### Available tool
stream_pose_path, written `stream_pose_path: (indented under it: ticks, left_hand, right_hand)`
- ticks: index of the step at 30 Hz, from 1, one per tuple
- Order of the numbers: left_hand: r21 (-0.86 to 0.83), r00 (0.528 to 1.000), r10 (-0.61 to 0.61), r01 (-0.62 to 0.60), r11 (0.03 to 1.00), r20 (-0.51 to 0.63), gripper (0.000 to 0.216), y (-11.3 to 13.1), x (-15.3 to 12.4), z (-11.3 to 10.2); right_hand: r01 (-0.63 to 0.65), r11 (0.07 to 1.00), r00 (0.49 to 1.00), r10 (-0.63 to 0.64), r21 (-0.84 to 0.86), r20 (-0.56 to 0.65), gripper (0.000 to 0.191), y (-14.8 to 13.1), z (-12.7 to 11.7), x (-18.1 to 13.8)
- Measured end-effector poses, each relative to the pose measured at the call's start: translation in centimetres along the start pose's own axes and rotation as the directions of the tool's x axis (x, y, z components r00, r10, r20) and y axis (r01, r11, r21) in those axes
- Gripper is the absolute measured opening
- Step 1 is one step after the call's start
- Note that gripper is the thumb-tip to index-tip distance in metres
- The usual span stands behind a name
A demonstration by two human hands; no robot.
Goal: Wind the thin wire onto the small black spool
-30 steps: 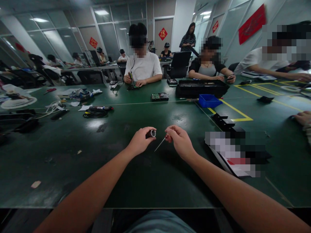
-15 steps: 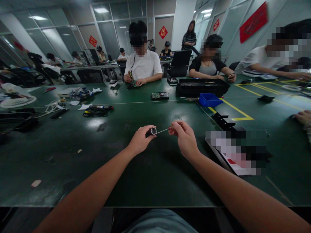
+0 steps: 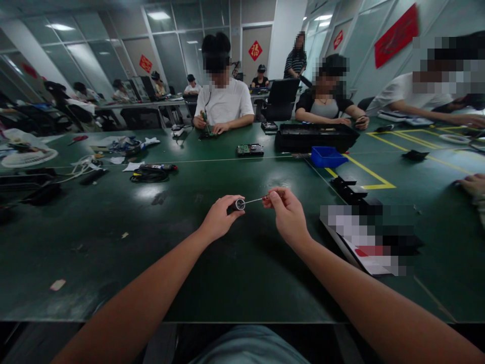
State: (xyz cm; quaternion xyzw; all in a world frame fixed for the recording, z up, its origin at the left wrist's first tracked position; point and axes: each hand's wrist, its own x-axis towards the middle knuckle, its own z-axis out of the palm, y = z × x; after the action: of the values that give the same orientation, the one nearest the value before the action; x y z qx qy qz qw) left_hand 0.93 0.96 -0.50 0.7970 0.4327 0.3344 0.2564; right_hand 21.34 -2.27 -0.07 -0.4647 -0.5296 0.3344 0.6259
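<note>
My left hand point(image 3: 220, 218) is closed around a small black cylinder with a silver ring end point(image 3: 238, 204), held just above the green table point(image 3: 235, 273). My right hand point(image 3: 288, 215) pinches the handle of a thin metal tool point(image 3: 254, 200). The tool lies almost level, with its tip at the open end of the cylinder. Both hands are close together at the middle of the table.
A blurred flat item with black parts point(image 3: 366, 235) lies right of my hands. Farther back are a blue bin point(image 3: 326, 156), a long black tray point(image 3: 314, 136), a circuit board point(image 3: 249, 149) and cables point(image 3: 149, 174). Several people sit across the table; a hand point(image 3: 472, 183) rests at the right edge.
My right hand has swung the thin tool from pointing down-left to almost level, bringing its tip to the cylinder's open end. My left hand has held still.
</note>
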Motion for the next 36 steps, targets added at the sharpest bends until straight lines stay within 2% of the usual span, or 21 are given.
stream_pose_path:
  ticks: [3,8,10,14,18,24,28,33,36]
  left_hand:
    - [0.01,1.0,0.003,-0.003,1.0,-0.013,0.035,0.0,0.0,0.0]
    - [0.035,1.0,-0.009,0.009,0.999,-0.002,0.035,0.2,-0.1,-0.1]
    - [0.06,1.0,-0.026,0.025,0.998,0.017,0.035,0.3,-0.1,-0.2]
    - [0.101,0.999,-0.025,0.021,0.995,0.047,0.036,0.1,-0.2,-0.2]
    - [0.1,0.999,0.0,-0.004,0.995,0.043,0.036,-0.4,-0.2,-0.1]
    - [0.097,0.999,-0.003,-0.001,0.995,0.037,0.037,-0.5,-0.2,-0.1]
    - [0.095,1.0,-0.023,0.022,0.995,0.019,0.036,-0.2,-0.2,-0.3]
    - [0.122,0.999,-0.018,0.014,0.992,0.034,0.036,0.2,-0.1,-0.4]
    - [0.137,0.999,-0.013,0.007,0.991,0.041,0.035,0.3,-0.1,-0.4]
  right_hand:
    - [0.018,0.998,1.0,-0.018,-0.064,0.01,0.022,-0.4,-0.1,0.0]
    - [0.026,0.957,0.999,-0.019,-0.29,0.026,0.034,-1.6,-0.5,-0.2]
    - [0.043,0.944,0.999,-0.033,-0.328,0.034,0.033,-1.8,-0.6,-0.2]
    - [0.097,0.96,0.993,-0.075,-0.264,0.092,0.019,-1.6,-0.6,-0.3]
    - [0.084,0.97,0.989,-0.053,-0.227,0.136,0.023,-1.7,-0.4,-0.3]
    - [0.062,0.933,0.99,-0.014,-0.356,0.137,0.035,-1.9,-0.5,-0.3]
    - [0.064,0.955,0.991,-0.025,-0.29,0.135,0.026,-1.4,-0.5,-0.3]
    - [0.045,0.95,0.992,-0.006,-0.307,0.126,0.034,-1.2,-0.4,-0.3]
    - [0.036,0.969,0.997,-0.018,-0.244,0.076,0.024,-0.8,-0.4,-0.3]
